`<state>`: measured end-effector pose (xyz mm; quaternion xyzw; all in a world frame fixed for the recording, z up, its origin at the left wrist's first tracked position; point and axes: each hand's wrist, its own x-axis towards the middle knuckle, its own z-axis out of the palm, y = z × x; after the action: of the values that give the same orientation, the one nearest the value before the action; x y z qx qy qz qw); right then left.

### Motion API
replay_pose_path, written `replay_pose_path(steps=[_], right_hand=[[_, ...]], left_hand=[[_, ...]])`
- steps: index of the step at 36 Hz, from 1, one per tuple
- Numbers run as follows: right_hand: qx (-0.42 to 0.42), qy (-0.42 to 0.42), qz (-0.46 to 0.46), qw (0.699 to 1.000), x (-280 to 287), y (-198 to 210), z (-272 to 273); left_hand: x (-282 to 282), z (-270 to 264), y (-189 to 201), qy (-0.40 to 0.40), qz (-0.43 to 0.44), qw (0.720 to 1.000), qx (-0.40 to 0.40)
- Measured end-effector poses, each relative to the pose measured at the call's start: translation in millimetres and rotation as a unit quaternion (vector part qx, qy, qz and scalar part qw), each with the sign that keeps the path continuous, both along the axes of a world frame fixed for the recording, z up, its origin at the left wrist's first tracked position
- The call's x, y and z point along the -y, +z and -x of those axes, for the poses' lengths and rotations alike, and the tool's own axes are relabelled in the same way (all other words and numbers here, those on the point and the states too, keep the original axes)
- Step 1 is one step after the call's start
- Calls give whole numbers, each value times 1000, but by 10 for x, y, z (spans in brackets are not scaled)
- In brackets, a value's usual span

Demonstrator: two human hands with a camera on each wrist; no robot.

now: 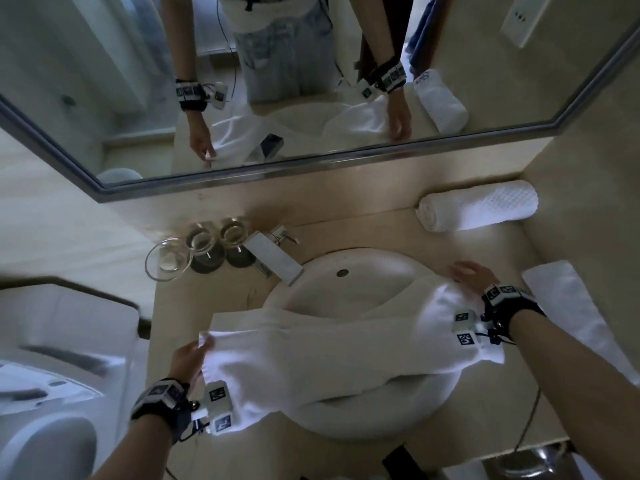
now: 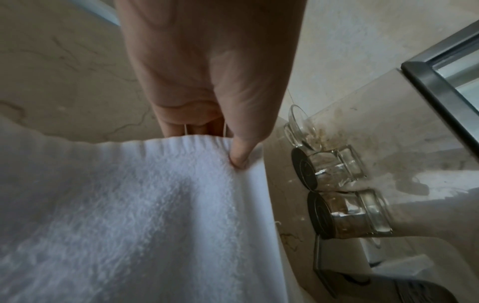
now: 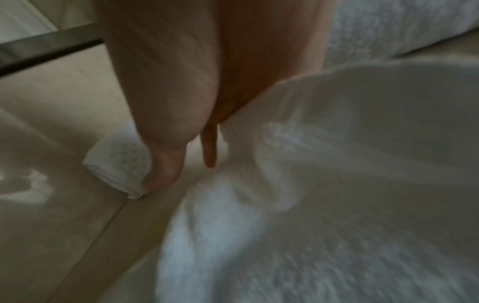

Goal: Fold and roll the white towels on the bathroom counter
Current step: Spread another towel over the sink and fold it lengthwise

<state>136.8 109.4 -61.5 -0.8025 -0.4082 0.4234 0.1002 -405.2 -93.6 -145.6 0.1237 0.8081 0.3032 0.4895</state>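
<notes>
A long white towel (image 1: 311, 351) lies folded lengthwise across the front of the sink (image 1: 363, 268), sagging over the basin. My left hand (image 1: 194, 355) pinches its left end; in the left wrist view the thumb (image 2: 238, 160) presses the towel's (image 2: 129, 205) corner against the fingers underneath. My right hand (image 1: 471, 273) lies on the towel's right end at its far edge. The right wrist view is blurred: thumb and one finger of the right hand (image 3: 185, 172) are straight, and the towel (image 3: 337, 184) hides the rest. A rolled towel (image 1: 478, 206) lies at the back right.
A flat folded towel (image 1: 568, 306) lies at the counter's right edge. The faucet (image 1: 273, 258), two glasses (image 1: 201, 239) on dark coasters and a glass dish (image 1: 168, 259) stand behind the sink on the left. The mirror (image 1: 311, 161) is behind; a toilet (image 1: 52, 375) is left.
</notes>
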Motion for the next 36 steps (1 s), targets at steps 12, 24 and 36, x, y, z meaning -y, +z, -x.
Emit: replay_pose_path(steps=[12,24,36], right_hand=[[-48,1,117,992,398,-51,-492],[-92,-22,-3,996,59,-164,-157],[-46,1,74,996,-89,-19,180]], left_hand=[[-13,-112,94,41,-16,998,55],[-168,-227,204,20,-30,999,22],[-216,-304,162,61,-6,997,54]])
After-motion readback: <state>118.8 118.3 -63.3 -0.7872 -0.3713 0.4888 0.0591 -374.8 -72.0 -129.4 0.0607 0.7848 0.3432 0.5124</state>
